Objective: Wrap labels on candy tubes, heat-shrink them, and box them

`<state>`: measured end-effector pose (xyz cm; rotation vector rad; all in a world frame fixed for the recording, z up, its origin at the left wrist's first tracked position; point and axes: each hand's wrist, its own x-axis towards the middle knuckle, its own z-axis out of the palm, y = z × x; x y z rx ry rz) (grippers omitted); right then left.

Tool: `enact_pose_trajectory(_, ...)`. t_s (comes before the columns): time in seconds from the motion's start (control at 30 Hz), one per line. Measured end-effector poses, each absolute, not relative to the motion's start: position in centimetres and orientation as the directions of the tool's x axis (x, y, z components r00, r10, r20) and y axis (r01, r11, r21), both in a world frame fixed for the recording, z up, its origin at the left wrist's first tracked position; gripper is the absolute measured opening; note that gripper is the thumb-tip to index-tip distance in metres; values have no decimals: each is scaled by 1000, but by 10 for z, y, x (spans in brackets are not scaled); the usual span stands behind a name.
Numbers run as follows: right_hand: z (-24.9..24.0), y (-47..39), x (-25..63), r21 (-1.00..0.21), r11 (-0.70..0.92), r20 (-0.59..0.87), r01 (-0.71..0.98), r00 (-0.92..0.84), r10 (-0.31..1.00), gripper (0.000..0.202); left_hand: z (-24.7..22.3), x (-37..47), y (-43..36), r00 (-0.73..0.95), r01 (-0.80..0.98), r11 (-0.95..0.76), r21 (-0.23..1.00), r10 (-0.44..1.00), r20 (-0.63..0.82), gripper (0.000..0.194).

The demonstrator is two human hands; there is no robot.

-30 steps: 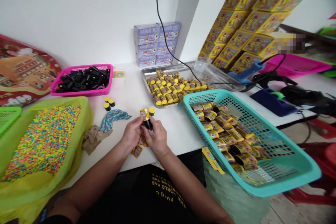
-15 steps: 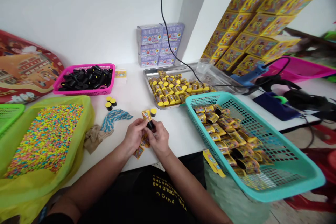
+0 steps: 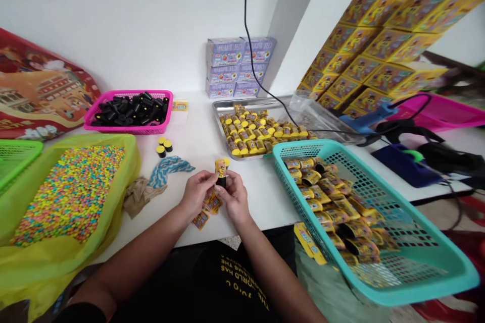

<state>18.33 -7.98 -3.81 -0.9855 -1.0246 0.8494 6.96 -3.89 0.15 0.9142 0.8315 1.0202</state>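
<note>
In front of me my right hand (image 3: 235, 198) grips a small black canister (image 3: 221, 181), held upright. A yellow printed label sleeve (image 3: 220, 167) shows at its upper end; I cannot tell how far the sleeve covers it. My left hand (image 3: 197, 190) pinches the sleeve and canister from the left side, fingers closed. Just behind them a yellow lid (image 3: 227, 161) peeks out, mostly hidden. Below the hands, several flat printed labels (image 3: 200, 219) lie on the white table (image 3: 261, 197).
Left are a tub of coloured candies (image 3: 71, 186), a pink basket of black canisters (image 3: 170, 111), yellow-lidded canisters (image 3: 161, 151) and a blue-white cloth (image 3: 166, 169). A metal tray (image 3: 223, 136) stands ahead. Right is a teal basket (image 3: 424, 242) of sleeved pieces; a black cable (image 3: 245, 10) hangs down.
The sleeve and canister, tilted before, now stand upright between my hands, a little to the right. The view has shifted slightly.
</note>
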Motion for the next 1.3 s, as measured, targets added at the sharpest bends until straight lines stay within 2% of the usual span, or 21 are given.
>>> enact_pose_trajectory(0.13,-37,-78,186,-929,301,231,-214,298,926,49,4,69,-37,346,-373,290,881,925,-158,31)
enact_pose_trajectory(0.27,-34,-77,191,-901,214,164,-377,159,974,54,3,67,-32,432,-401,369,838,883,-182,35)
enact_pose_trajectory(0.4,-36,-77,194,-910,137,123,-391,61,991,58,4,68,-33,545,-365,408,837,822,-163,33)
enact_pose_trajectory(0.57,-35,-78,194,-901,87,86,-425,20,996,57,4,67,-34,579,-372,424,825,801,-151,33)
enact_pose_trajectory(0.7,-33,-79,190,-921,170,128,-351,140,982,56,7,67,-35,546,-383,395,835,826,-140,32)
enact_pose_trajectory(0.83,-34,-79,188,-931,268,187,-248,307,933,38,10,68,-37,398,-370,270,889,911,-112,29)
enact_pose_trajectory(1.0,-36,-80,187,-925,267,185,-271,295,937,32,8,68,-36,360,-356,238,904,927,-102,31)
enact_pose_trajectory(1.3,-33,-82,185,-955,238,178,-179,297,938,35,10,67,-35,309,-333,180,925,948,-74,30)
